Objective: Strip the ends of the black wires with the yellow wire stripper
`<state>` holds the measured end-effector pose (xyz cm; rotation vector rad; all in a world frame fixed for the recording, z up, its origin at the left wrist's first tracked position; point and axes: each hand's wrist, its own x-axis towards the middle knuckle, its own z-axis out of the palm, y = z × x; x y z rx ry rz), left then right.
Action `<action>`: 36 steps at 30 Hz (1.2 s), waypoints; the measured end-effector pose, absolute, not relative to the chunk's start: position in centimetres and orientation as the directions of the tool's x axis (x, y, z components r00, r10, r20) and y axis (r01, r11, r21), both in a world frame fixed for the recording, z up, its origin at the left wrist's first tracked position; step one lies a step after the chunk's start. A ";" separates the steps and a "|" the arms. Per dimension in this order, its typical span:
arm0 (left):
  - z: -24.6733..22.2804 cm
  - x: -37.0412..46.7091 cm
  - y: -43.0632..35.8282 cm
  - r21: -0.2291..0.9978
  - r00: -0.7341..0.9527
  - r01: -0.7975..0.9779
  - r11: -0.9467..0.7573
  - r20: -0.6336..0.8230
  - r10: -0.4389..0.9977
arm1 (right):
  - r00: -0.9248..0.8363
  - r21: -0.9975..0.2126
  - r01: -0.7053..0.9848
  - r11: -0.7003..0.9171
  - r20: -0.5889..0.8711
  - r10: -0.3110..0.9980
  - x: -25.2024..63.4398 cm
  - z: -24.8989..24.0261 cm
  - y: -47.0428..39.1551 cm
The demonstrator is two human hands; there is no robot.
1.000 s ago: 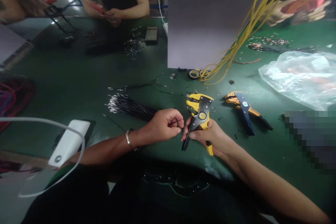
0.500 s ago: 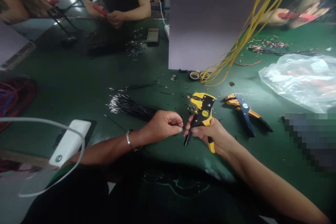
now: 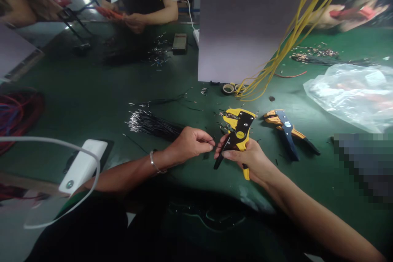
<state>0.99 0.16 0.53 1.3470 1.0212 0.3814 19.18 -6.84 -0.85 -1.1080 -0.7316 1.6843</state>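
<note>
My right hand (image 3: 253, 153) is wrapped round the handles of a yellow and black wire stripper (image 3: 241, 125), its jaws pointing away from me. Close to its left side, my left hand (image 3: 195, 145) pinches a thin dark wire (image 3: 211, 142) between thumb and forefinger; most of that wire is hidden. A bundle of black wires (image 3: 156, 126) with shiny ends lies just beyond my left hand. A second wire stripper (image 3: 287, 127), dark blue and orange, rests on the table to the right of the first.
A grey panel (image 3: 236, 24) stands upright ahead, with yellow wires (image 3: 276, 57) hanging beside it. A plastic bag (image 3: 353, 94) lies at right, a white power bank-like box (image 3: 82, 166) at left. Scraps and tape rolls (image 3: 228, 89) dot the green table (image 3: 92, 98). Co-workers' hands (image 3: 136, 21) are across.
My hands and the wire stripper stay almost in place; the left fingers have straightened slightly and a bit of wire shows at their tips. Co-workers' hands with red tools have shifted slightly.
</note>
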 end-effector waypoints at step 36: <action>1.0 1.2 -0.3 0.874 0.549 0.296 0.385 -0.485 0.681 | -0.236 -0.844 -0.390 -0.369 -0.296 0.926 19.3 -1.4 -6.8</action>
